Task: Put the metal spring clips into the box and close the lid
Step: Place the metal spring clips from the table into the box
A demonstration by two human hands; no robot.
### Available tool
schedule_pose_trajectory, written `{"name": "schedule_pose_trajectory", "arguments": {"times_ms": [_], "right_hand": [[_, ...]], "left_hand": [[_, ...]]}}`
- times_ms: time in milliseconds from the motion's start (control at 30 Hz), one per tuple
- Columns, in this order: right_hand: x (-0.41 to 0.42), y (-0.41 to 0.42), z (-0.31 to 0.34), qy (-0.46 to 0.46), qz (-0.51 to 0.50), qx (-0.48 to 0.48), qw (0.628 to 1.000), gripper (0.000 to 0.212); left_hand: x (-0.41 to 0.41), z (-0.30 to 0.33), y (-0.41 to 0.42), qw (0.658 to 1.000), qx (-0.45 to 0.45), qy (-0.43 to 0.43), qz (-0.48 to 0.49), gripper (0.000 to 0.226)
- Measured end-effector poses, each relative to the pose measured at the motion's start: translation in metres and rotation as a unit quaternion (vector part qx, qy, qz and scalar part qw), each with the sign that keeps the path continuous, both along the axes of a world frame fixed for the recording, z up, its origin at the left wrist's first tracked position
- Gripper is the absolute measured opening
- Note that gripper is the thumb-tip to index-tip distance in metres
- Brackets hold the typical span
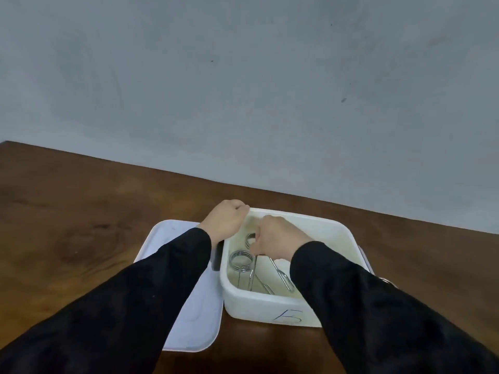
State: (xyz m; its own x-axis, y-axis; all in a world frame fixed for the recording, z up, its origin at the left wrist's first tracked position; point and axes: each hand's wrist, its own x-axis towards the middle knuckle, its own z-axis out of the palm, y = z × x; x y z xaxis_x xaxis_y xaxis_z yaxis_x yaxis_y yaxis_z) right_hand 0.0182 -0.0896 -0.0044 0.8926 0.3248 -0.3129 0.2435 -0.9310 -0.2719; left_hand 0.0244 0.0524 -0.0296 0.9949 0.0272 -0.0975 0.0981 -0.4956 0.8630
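Observation:
A white plastic box [272, 306] stands on the brown table, with blue writing on its near wall. Inside it lie metal spring clips: one with its coil at the left [241, 261], and a second clip [282, 275] whose coil is partly hidden under my right hand. My right hand [275, 236] is down inside the box, its fingers closed on that second clip. My left hand [225, 220] grips the box's far left corner rim. The pale lid [194, 317] lies flat on the table, left of the box, partly under my left sleeve.
The brown wooden table [81, 225] ends at a grey wall behind the box. A bit of metal ring [386, 280] shows by the box's right side, behind my right sleeve. A dark latch [216, 256] sits on the box's left wall.

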Motion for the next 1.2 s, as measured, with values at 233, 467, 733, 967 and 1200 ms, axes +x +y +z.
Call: {"name": "schedule_pose_trajectory", "arguments": {"times_ms": [233,467,733,967,1200], "right_hand": [[0.004,0.031,-0.042,-0.003,0.026,-0.032,0.999,0.031],[0.008,0.033,-0.053,-0.011,0.036,-0.03,0.999,0.016],[0.008,0.027,-0.051,0.016,0.005,-0.002,1.0,0.04],[0.005,0.019,-0.04,0.018,0.013,0.012,1.0,0.021],[0.021,-0.036,0.02,-0.047,-0.111,0.182,0.976,0.031]], "left_hand": [[0.001,-0.005,0.003,1.0,-0.017,0.0,0.002,0.033],[0.005,-0.01,0.003,1.0,0.002,-0.014,0.004,0.039],[0.007,-0.012,0.003,1.0,0.01,-0.019,0.005,0.039],[0.007,-0.011,0.003,1.0,0.019,-0.022,0.0,0.036],[0.006,-0.008,0.004,0.999,0.023,-0.023,-0.002,0.034]]}}
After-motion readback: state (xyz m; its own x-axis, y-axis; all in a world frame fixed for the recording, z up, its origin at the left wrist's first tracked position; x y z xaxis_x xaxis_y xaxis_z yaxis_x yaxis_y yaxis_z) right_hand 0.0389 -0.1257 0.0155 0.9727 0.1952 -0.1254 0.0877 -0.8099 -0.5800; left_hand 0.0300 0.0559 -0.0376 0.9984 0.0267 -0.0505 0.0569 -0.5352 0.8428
